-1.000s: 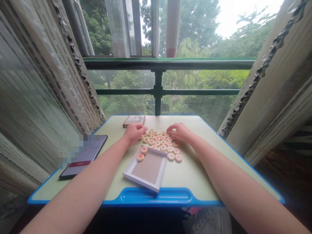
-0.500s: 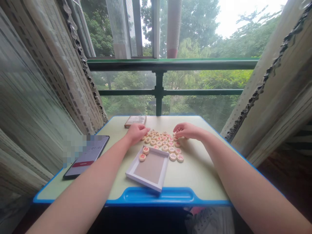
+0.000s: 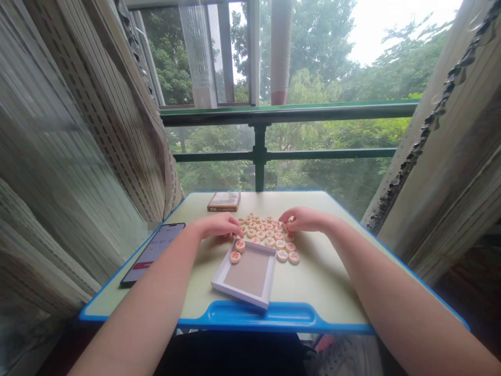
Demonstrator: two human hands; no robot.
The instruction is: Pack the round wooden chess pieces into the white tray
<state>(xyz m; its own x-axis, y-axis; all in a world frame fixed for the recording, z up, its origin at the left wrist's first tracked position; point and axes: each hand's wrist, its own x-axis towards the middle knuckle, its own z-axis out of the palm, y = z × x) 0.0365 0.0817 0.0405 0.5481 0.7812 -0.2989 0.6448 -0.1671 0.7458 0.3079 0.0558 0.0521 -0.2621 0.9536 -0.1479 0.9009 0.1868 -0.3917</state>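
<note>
— Where are the pieces to be found?

— Most of the round, pale wooden pieces marked in red or dark characters (image 3: pixel 270 242) are spread on the pale green, blue-edged tabletop (image 3: pixel 321 287), beyond the shallow, white-walled open tray (image 3: pixel 248 271) and off its right side.

— And within the tray?

— Two red-marked pieces (image 3: pixel 235 257) are contained there, at its far-left corner.

— How is the grip of each hand set?

— By the left hand (image 3: pixel 221 225), partly curled fingers are lowered just beyond the tray's far-left corner; whether anything is held cannot be told. By the right hand (image 3: pixel 307 219), beyond the tray and to its right, thumb and fingers are brought close together at the cluster's edge. A piece seems to be met by the fingertips, but a firm hold cannot be confirmed.

— How far along is it, then?

— Early, it would be judged: two pieces are placed in the tray, while nearly all are left outside it, loosely bunched.

— Anything else?

— A flat, brown-sided box (image 3: pixel 224 201) is set well beyond the tray, and a black-edged phone (image 3: pixel 144 252) is laid to its left.
</note>
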